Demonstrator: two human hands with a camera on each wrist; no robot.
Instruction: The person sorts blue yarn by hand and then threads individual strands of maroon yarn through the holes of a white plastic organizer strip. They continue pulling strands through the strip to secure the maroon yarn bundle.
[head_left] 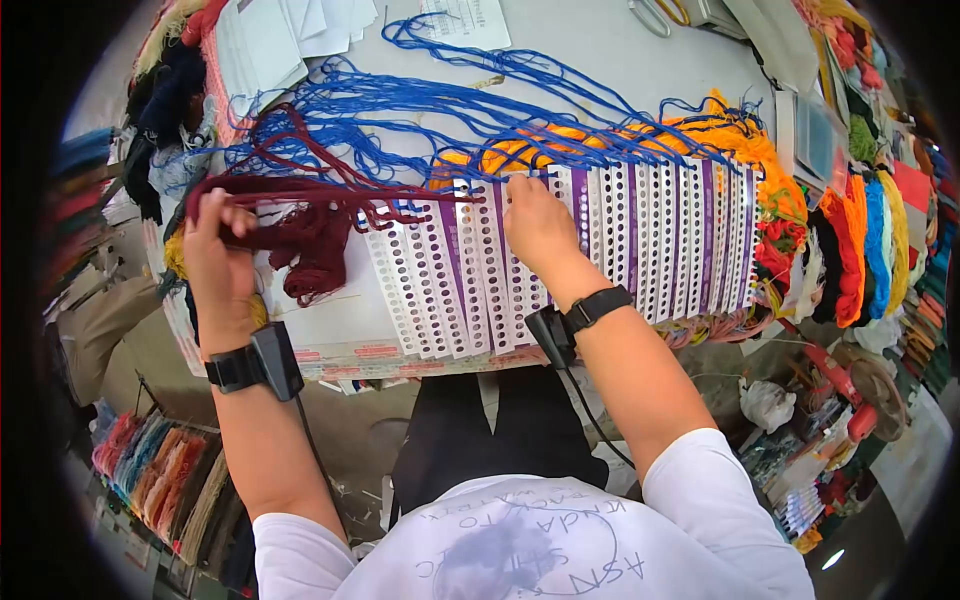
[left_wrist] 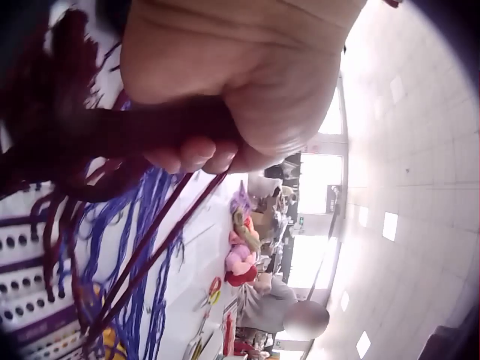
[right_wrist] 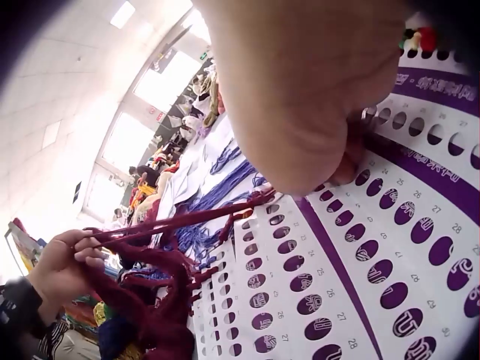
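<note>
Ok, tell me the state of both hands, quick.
Left hand: closed, gripping a bundle of dark red yarn strands.
Right hand: resting against the white-and-purple punched cardboard strips; whether it grips anything cannot be told.

The maroon yarn [head_left: 300, 235] is a plain dark wine red, bunched near the table's left edge. The blue yarn [head_left: 420, 110] is bright royal blue and spreads across the table's middle toward its far edge. The orange yarn [head_left: 730, 135] is vivid, with yellower patches, toward the right edge. The cards [head_left: 650, 240] are white with purple lengthwise stripes and rows of round holes. In the right wrist view the holes look purple with white marks, and small dark numbers sit beside them. The table [head_left: 600, 45] is pale grey. Papers [head_left: 290, 30] at the far left corner are white. Skeins [head_left: 870, 240] along the right edge run orange, blue, yellow, green and red.
</note>
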